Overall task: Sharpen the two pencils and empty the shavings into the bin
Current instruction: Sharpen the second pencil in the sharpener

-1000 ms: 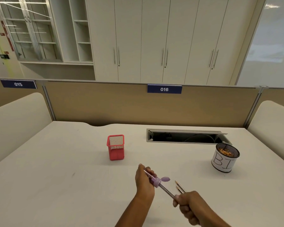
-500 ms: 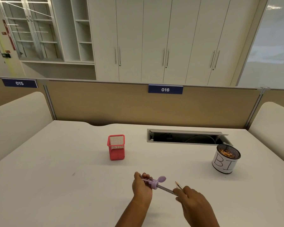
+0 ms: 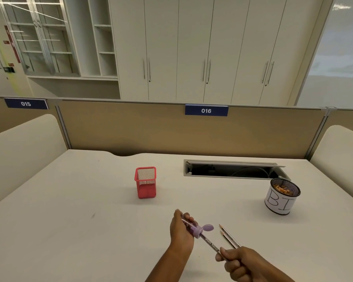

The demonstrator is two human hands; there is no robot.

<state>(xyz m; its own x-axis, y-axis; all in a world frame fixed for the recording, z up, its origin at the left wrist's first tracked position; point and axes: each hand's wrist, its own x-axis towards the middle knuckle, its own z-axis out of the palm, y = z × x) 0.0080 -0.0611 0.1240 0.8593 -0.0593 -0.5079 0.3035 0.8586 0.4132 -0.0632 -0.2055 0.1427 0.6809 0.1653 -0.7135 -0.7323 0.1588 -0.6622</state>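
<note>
Grip matters: my left hand (image 3: 181, 230) clasps the purple sharpener (image 3: 198, 231), my right hand (image 3: 244, 265) clenches the pencil (image 3: 212, 243) seated in it, seemingly with two sharpened pencils (image 3: 229, 239) alongside. I twist evenly, pushing straight; the bin (image 3: 277, 202) stands well right.

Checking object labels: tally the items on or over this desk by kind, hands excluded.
Pencils: 3
Sharpener: 1
Red mesh holder: 1
Bin: 1
Total: 6
</note>
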